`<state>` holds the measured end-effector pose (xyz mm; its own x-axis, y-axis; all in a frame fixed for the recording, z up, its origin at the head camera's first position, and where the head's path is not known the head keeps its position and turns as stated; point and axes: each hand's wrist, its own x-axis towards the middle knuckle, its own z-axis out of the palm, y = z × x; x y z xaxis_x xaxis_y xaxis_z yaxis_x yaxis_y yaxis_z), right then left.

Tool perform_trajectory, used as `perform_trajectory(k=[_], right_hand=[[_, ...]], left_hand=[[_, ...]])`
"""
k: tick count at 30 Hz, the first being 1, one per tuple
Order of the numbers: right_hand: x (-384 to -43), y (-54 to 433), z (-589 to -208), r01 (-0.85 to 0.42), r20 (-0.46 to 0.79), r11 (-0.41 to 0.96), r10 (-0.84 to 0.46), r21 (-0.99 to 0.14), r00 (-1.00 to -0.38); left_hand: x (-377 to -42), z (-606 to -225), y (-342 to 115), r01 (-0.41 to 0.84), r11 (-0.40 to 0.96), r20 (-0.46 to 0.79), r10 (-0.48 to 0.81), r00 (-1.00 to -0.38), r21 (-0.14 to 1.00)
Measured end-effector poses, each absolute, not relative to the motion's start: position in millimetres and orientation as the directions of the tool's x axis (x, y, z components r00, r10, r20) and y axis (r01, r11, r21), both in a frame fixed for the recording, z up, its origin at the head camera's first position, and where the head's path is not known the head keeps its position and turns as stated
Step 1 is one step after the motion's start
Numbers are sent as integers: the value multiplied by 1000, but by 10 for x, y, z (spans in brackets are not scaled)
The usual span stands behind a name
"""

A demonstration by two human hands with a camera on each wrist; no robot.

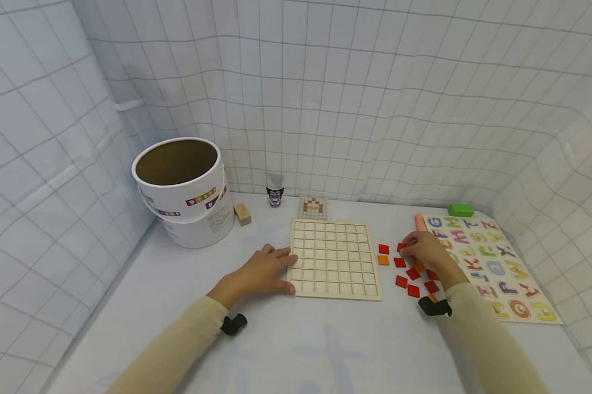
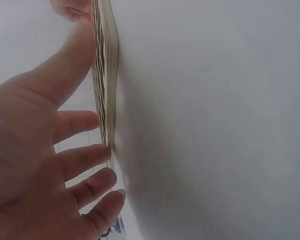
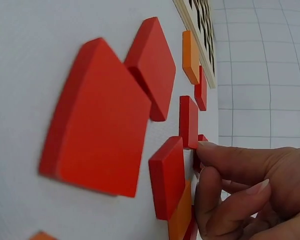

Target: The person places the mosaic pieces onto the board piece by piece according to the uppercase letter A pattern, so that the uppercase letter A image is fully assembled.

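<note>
A square wooden grid board lies flat on the table, its recessed cells bare. My left hand rests at the board's left edge, fingers spread and thumb near the lower left corner. To the right of the board, my right hand pinches a red square tile between thumb and forefinger, low over the table. The right wrist view partly hides that tile behind the thumb. Several other red tiles and a few orange tiles are scattered around and under this hand.
An alphabet puzzle board lies at the right, with a green block and an orange stick by it. Behind the grid board are a pattern card and a small figure. A white bucket and wooden block stand left.
</note>
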<state>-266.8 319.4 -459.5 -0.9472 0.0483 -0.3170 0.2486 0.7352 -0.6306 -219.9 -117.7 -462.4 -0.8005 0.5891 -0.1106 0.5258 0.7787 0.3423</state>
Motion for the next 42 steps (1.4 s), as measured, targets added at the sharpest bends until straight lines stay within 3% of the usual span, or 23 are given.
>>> perform_trajectory(k=[5,14,18,22,32,36,42], right_hand=[[-2674,3239,-4596,251,-306,670,37,-699,-951],[-2757,3136,-4494,304,-316,260,-6,-917,-949],[-2875,2969,-4476,270,-278,105,-71,-957,-958],[-2994,2722,-4499,260,-267,67,-127,-963,-955],[-3193,2098,-4602,241,-300,282,-186,-929,-936],[-3255,1909,-4616,147,-257,427,-212,-892,-943],[-3269,1694,-4569,-28,-172,694,-217,-719,-961]], left_hand=[[-2181,-4635,-1149,542,781,-118,597,-793,309],[-2186,-4587,-1141,555,779,-147,610,-779,290],[-2206,-4567,-1129,556,783,-161,609,-776,280],[-2234,-4570,-1117,561,785,-175,610,-772,262],[-2261,-4554,-957,541,794,-216,600,-770,276],[-2264,-4552,-948,524,813,-231,577,-784,253],[-2276,-4526,-963,513,831,-239,554,-797,214]])
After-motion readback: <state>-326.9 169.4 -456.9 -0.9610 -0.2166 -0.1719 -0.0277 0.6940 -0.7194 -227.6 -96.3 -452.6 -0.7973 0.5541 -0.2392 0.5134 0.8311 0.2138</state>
